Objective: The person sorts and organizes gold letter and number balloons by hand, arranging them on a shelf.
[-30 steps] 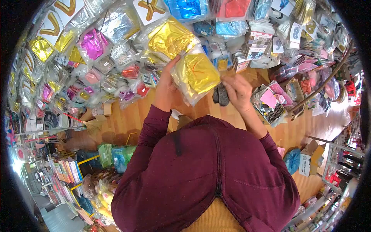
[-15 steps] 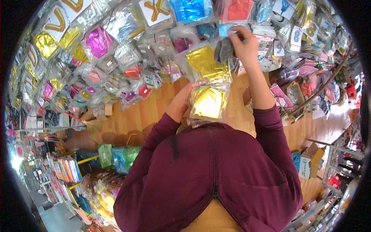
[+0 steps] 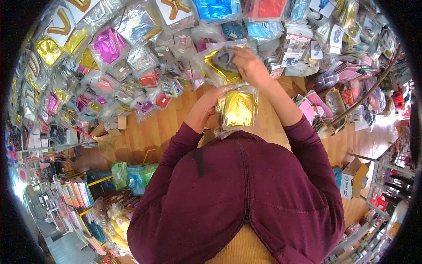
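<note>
My left hand [image 3: 210, 102] holds a clear packet of gold foil [image 3: 237, 108] upright just above my chest. My right hand [image 3: 248, 66] grips a grey cloth [image 3: 225, 58] and presses it on a second gold foil packet [image 3: 218, 67] that hangs on the wall display. Both arms wear maroon sleeves [image 3: 303, 141]. The left hand's fingers are partly hidden behind the packet.
The wall in front is packed with hanging foil packets: pink [image 3: 107, 46], silver [image 3: 134, 24], blue [image 3: 214, 9], gold [image 3: 47, 49]. A wooden floor [image 3: 149, 132] lies below. Racks of goods stand at left [image 3: 74, 193], a cardboard box [image 3: 351, 178] at right.
My right hand with the grey cloth has come down and left from the upper display onto the hanging gold packet. The left hand keeps its gold packet in about the same place.
</note>
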Available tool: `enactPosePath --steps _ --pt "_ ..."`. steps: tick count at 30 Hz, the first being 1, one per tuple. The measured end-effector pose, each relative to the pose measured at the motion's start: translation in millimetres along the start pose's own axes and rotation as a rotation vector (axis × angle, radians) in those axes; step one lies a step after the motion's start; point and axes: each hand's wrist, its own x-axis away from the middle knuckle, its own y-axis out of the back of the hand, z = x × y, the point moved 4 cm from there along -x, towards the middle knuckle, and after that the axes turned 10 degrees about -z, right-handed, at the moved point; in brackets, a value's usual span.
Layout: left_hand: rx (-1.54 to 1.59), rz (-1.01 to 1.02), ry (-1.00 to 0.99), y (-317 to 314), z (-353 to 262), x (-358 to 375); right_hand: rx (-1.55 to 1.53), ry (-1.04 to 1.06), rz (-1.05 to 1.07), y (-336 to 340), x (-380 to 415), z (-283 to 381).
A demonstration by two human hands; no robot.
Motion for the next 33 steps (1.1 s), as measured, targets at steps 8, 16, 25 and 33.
enactPosePath --steps 8,16,25,33 --pt "0.133 -0.140 -0.178 4 -10 6 -0.256 -0.436 -0.458 49 -17 -15" --pt "0.068 -0.209 -0.398 5 -47 1 -0.354 -0.300 -0.071 -5 33 64" --pt "0.389 -0.056 -0.534 25 -76 16 -0.111 -0.571 0.149 -20 126 15" --pt "0.494 -0.058 -0.372 16 -60 15 -0.056 -0.375 -0.156 57 61 27"
